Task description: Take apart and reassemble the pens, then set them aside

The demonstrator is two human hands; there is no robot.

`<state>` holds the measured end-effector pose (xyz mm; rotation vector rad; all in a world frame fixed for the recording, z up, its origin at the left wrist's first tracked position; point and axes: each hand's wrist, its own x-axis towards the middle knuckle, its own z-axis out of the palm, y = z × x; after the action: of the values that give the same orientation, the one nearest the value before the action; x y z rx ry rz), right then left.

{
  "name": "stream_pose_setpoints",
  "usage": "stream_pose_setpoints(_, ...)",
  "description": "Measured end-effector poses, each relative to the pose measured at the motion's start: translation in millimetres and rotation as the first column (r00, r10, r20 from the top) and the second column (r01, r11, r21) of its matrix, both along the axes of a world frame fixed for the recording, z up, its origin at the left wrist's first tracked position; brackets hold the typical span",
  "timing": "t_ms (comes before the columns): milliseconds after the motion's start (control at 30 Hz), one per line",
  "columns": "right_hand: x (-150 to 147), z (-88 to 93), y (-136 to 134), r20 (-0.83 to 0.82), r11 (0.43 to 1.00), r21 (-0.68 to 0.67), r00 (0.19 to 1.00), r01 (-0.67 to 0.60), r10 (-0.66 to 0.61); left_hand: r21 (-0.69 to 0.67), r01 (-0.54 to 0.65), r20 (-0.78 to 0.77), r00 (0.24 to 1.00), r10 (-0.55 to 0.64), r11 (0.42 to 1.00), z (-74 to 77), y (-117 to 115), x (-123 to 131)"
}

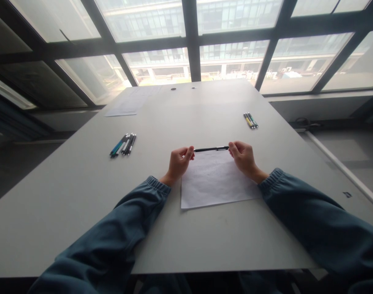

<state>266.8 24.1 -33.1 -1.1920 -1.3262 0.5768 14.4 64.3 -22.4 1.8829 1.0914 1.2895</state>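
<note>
A black pen (211, 149) is held level between my two hands, just above the far edge of a white sheet of paper (215, 181). My left hand (179, 161) pinches the pen's left end with curled fingers. The right end sits in the closed fingers of my right hand (243, 157). Both wrists rest on or near the grey table (82, 196), and both arms wear blue-grey sleeves.
Several pens (123, 145) lie in a row on the table's left side. A smaller group of pens (250, 120) lies at the right. Papers (126, 107) sit at the far left corner. Large windows stand beyond the table's far edge.
</note>
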Motion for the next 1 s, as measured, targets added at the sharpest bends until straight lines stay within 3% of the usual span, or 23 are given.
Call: stream_pose_setpoints(1000, -1.7, 2.8, -2.0, 0.048, 1.000, 0.002, 0.998, 0.028, -0.028, 0.002, 0.014, -0.030, 0.999, -0.014, 1.000, 3.2, -2.2, 0.2)
